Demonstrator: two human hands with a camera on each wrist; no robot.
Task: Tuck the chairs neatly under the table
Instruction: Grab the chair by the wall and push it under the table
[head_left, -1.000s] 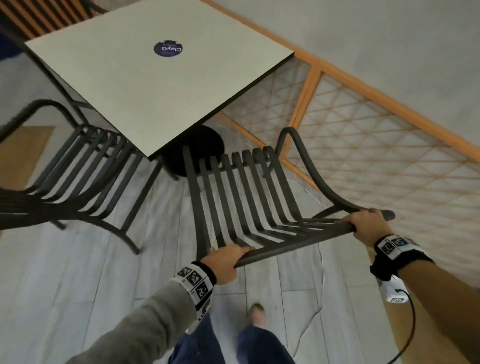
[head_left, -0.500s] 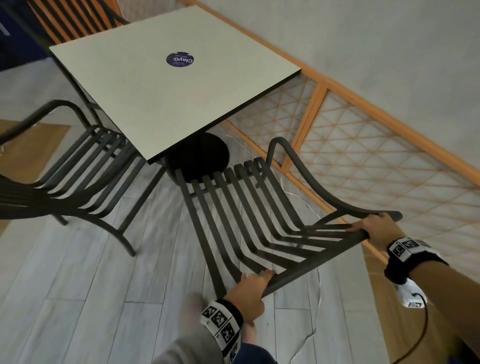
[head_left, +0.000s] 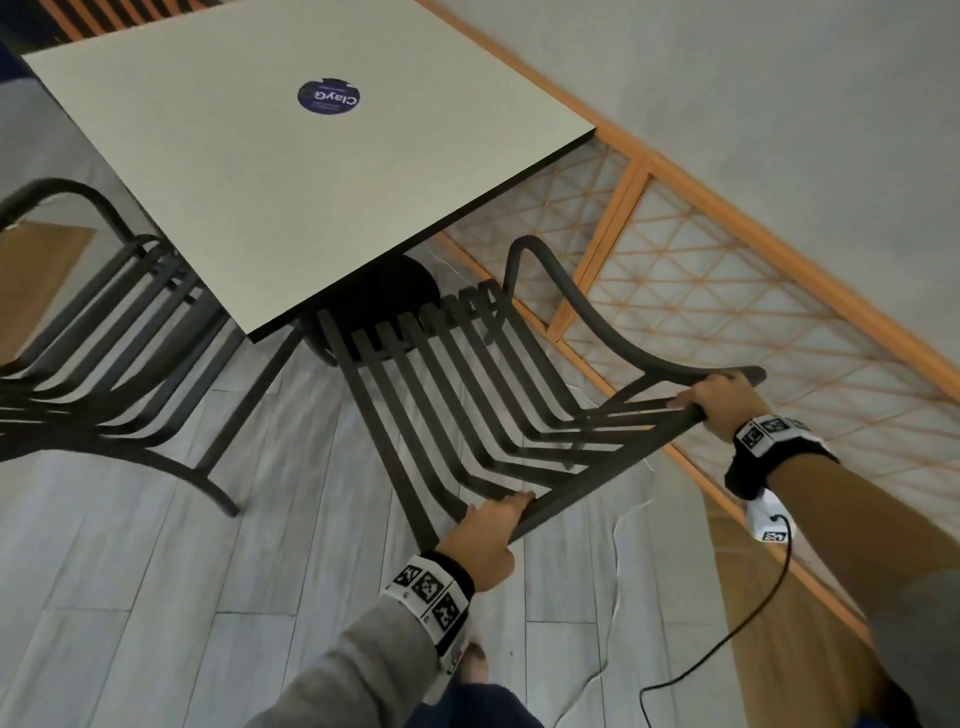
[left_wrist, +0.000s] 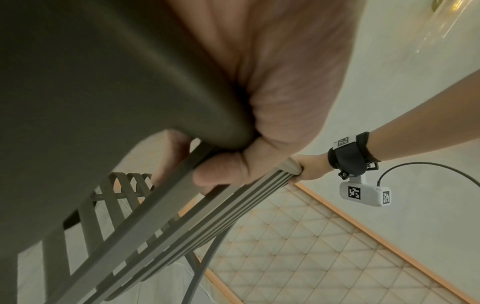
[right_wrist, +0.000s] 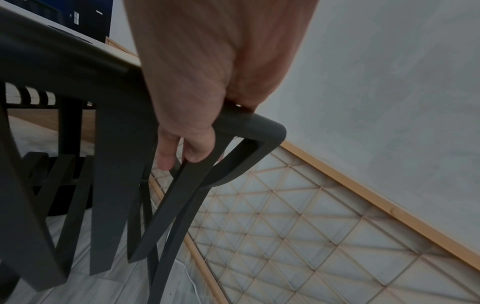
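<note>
Left hand (head_left: 480, 540) gripping top rail of dark slatted chair (head_left: 467, 395), right hand (head_left: 719, 397) gripping rail's other end by armrest, seat front sitting just under table (head_left: 291, 171) edge, 2nd chair (head_left: 104, 338) at table's left side.

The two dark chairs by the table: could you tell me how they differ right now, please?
The near chair is gripped at its top rail by the left hand and right hand; the left chair is untouched. The near chair's seat front barely reaches the table edge; the left chair's seat sits partly beneath it. Both are dark and slatted, with curved armrests.
</note>
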